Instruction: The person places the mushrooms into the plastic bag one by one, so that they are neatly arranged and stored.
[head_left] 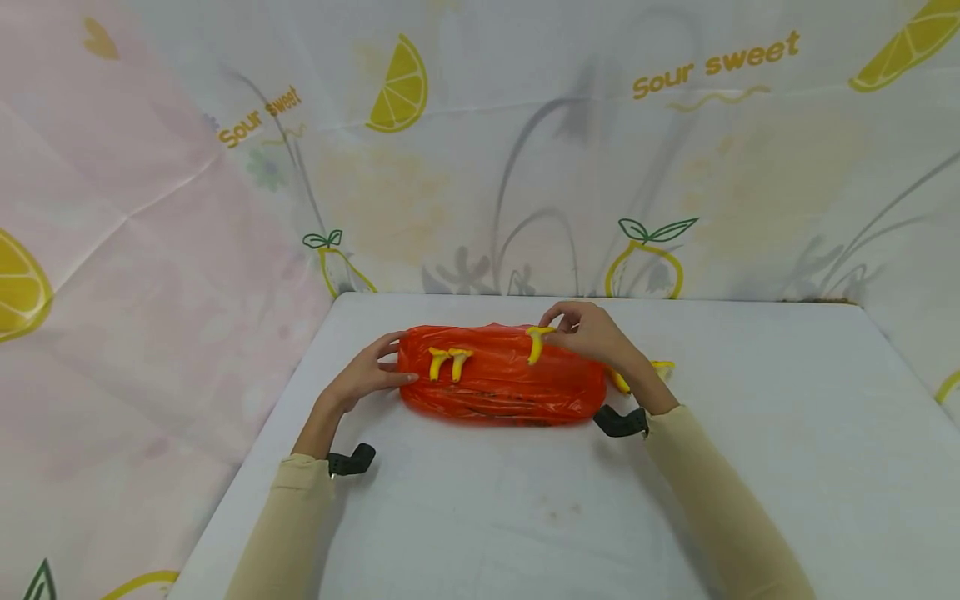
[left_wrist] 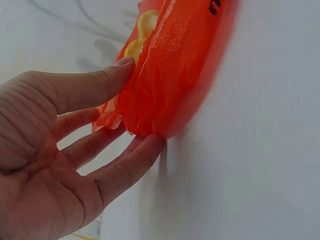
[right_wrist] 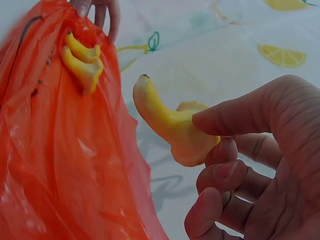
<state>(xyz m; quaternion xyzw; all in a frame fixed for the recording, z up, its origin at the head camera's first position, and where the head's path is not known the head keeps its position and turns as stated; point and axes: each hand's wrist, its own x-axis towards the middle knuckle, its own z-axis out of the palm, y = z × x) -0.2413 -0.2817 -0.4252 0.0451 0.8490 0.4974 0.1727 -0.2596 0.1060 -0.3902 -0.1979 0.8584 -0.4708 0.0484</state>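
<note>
Plainly, yellow piece (right_wrist: 176, 127) protrudes from right grip (head_left: 589, 332)

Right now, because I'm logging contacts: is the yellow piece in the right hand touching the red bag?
Apart: the right wrist view shows the pale backdrop between the held yellow piece and the red bag.

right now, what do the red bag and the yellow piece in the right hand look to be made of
Red bag: most likely thin plastic film, glossy; it creases finely, catches highlights and looks translucent along its edge.

Yellow piece in the right hand: perhaps moulded plastic or rubber, smooth with a soft sheen, though its look alone doesn't settle which.
</note>
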